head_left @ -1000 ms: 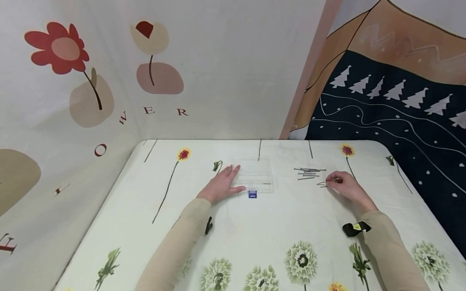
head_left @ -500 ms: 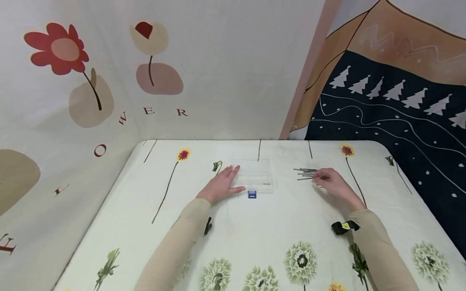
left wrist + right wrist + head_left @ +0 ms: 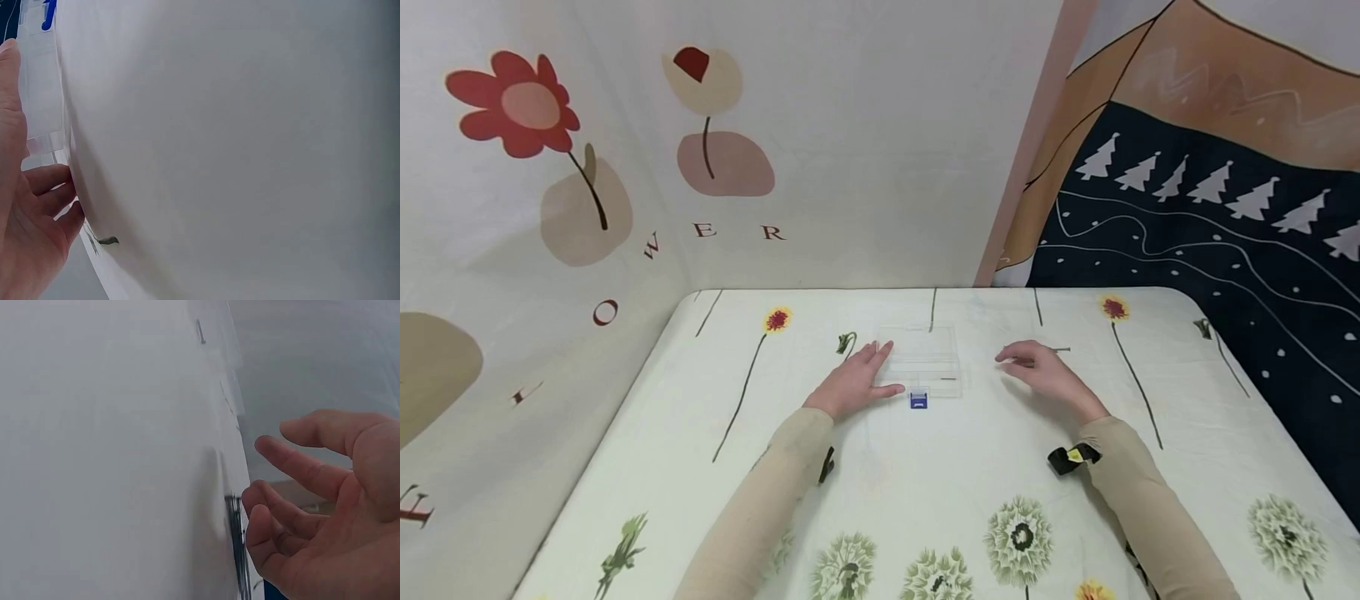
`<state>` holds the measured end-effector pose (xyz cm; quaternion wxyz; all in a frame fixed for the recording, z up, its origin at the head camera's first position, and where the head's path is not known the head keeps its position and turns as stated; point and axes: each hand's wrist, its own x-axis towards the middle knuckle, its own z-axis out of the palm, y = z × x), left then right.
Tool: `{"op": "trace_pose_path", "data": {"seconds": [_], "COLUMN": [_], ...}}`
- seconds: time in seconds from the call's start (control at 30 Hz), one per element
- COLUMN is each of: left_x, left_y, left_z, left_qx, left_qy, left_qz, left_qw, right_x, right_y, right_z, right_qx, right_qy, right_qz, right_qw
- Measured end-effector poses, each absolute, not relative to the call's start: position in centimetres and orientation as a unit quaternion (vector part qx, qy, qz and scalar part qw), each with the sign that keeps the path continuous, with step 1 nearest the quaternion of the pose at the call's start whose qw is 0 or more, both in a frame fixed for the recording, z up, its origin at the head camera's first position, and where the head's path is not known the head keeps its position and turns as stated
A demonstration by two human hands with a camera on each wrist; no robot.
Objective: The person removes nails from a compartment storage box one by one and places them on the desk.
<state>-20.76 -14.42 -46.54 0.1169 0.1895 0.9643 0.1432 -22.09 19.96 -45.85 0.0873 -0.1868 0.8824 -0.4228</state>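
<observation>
A clear plastic box with a blue latch lies on the table, with one small nail showing in it. My left hand rests at the box's left side, fingers straight and thumb spread toward the latch. To the right, my right hand hovers over a pile of longer nails, hiding most of them in the head view. Its thumb and index fingertips are close together with the other fingers bent. I cannot tell whether a small nail is between them.
A floral cloth covers the table, its far edge meeting a printed fabric wall. A dark curtain with white trees hangs at the right. Black wrist straps sit on the sleeves.
My right hand has moved left from the small nails, across the long nail pile and toward the box. My left hand has stayed in place at the box.
</observation>
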Motion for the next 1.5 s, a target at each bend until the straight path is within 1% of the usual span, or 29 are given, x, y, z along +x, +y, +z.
{"op": "trace_pose_path", "data": {"seconds": [0.47,0.87,1.0,1.2,1.5], "left_x": [-20.6,-20.7,-20.6,-20.6,-20.7], "left_y": [-14.5,-14.5,-14.5,-14.4,-14.3], "left_z": [-46.4,-46.6,-46.5,-46.4,-46.7], "left_qx": [0.186,0.192,0.189,0.183,0.182], "left_qy": [0.964,0.965,0.965,0.966,0.965], "left_qz": [0.150,0.142,0.142,0.143,0.148], "left_qw": [0.117,0.111,0.112,0.117,0.121], "right_x": [-21.5,-21.3,-21.2,-20.7,-20.5], "right_y": [15.7,14.6,14.1,13.0,12.5], "right_z": [-45.2,-45.9,-45.6,-45.3,-45.6], "right_qx": [-0.285,-0.323,-0.321,-0.294,-0.289], "right_qy": [0.852,0.858,0.863,0.888,0.895], "right_qz": [-0.427,-0.385,-0.372,-0.328,-0.319], "right_qw": [0.106,0.104,0.116,0.133,0.115]}}
